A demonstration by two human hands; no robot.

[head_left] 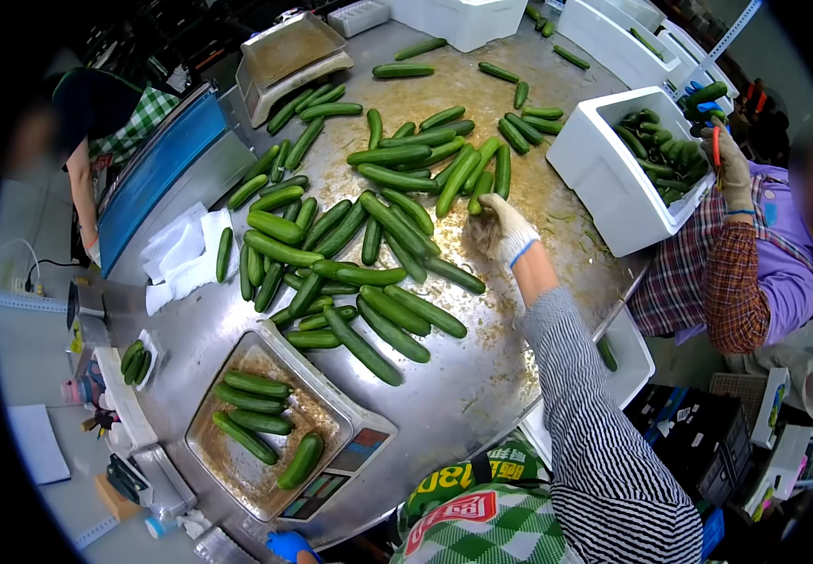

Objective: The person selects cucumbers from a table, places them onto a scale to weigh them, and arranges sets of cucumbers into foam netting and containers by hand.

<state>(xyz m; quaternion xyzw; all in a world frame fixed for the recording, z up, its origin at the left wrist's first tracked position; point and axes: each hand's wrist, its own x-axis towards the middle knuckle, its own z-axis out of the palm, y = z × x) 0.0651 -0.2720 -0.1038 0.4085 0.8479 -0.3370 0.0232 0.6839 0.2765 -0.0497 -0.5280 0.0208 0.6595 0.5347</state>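
My right hand [510, 231], in a pale knit glove with a blue cuff edge, reaches over the metal table. Its fingers are blurred and brownish, close to the lower end of a cucumber [481, 193]; whether they touch it I cannot make out. A large loose group of cucumbers [369, 274] lies to the left of this hand. My left hand [289, 544], in a blue glove, shows only partly at the bottom edge, below the near weighing scale [265, 489]. Several cucumbers [254, 404] rest on that scale's dirty pan.
On the right, a co-worker's gloved hand [734, 169] is beside a white foam box [604, 179] of cucumbers. Another scale [289, 52] stands at the back left. White cloths [186, 249] and a small tray of cucumbers [137, 362] lie left. Another person leans at far left.
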